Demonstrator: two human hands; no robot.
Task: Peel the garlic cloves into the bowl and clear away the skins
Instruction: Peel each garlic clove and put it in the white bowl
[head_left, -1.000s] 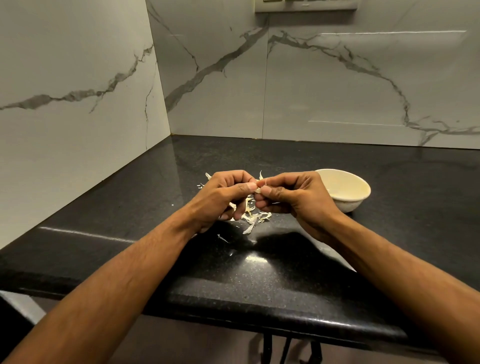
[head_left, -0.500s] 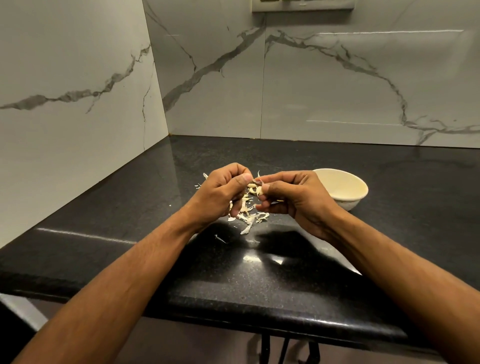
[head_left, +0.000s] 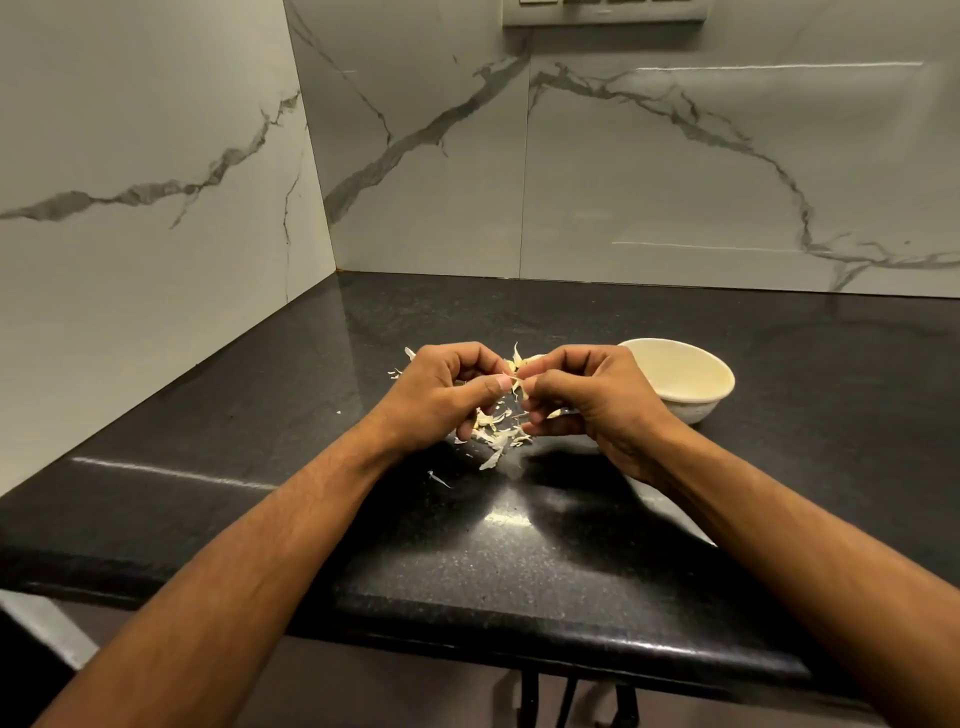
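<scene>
Both hands meet above the skins (head_left: 498, 434) so scraps drop onto one heap: left hand (head_left: 441, 395) and right hand (head_left: 587, 397) each pinch the garlic clove (head_left: 518, 378), the bowl (head_left: 680, 382) waiting right.

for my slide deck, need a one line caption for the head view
Both hands, left hand and right hand, pinch a garlic clove above loose skins, cream bowl alongside on black counter.
</scene>
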